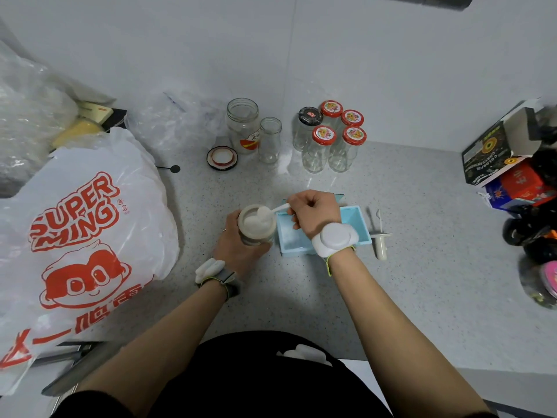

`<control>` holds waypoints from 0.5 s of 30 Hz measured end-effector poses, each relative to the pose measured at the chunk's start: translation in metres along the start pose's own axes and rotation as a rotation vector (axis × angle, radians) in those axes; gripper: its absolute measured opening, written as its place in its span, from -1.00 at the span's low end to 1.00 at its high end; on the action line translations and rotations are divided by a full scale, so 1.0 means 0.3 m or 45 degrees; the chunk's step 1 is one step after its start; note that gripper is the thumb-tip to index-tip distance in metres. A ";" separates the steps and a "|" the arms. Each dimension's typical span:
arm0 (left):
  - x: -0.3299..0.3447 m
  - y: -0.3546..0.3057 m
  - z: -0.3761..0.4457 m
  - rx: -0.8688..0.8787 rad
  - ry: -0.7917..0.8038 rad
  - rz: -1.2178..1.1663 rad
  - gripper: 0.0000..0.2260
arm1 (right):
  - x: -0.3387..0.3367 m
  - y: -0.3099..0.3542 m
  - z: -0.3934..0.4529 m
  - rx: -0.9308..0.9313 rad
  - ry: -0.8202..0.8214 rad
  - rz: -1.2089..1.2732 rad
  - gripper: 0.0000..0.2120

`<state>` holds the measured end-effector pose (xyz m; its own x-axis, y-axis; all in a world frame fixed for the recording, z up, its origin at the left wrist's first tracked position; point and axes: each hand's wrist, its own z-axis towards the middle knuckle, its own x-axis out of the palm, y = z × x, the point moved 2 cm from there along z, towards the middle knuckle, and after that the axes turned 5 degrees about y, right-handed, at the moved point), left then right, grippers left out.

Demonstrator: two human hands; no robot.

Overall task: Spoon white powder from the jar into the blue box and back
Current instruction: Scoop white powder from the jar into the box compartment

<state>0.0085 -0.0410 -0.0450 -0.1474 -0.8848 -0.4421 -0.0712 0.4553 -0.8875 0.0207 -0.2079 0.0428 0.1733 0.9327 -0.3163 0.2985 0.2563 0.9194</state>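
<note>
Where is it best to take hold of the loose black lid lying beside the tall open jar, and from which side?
Probably from above, pinching the black lid across its rim. It lies flat, inside up, near the open jar, so a side grip has little to catch.

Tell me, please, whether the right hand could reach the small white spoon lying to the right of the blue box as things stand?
Probably not yet: the right hand already grips a spoon over the jar. The spare spoon lies uncovered beside the blue box.

You face a speckled grey desk (391, 267) set into a corner of plain pale walls (180, 40). A vertical seam (290, 70) runs down the back wall. The light is soft and even, with faint shadows.
</note>
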 end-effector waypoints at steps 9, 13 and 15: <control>-0.006 -0.013 0.006 -0.014 0.038 -0.010 -0.27 | 0.015 -0.038 -0.019 -0.054 0.104 -0.221 -0.79; -0.014 -0.012 -0.010 0.008 0.041 -0.027 -0.26 | -0.001 -0.042 -0.031 -0.088 0.053 -0.247 -0.85; -0.016 -0.006 -0.022 0.015 0.050 -0.022 -0.25 | -0.013 -0.049 -0.039 -0.071 0.016 -0.214 -0.86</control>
<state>0.0027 -0.0369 -0.0405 -0.1851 -0.8877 -0.4216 -0.0623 0.4388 -0.8964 0.0046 -0.2122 0.0333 0.1133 0.8784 -0.4642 0.2694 0.4226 0.8654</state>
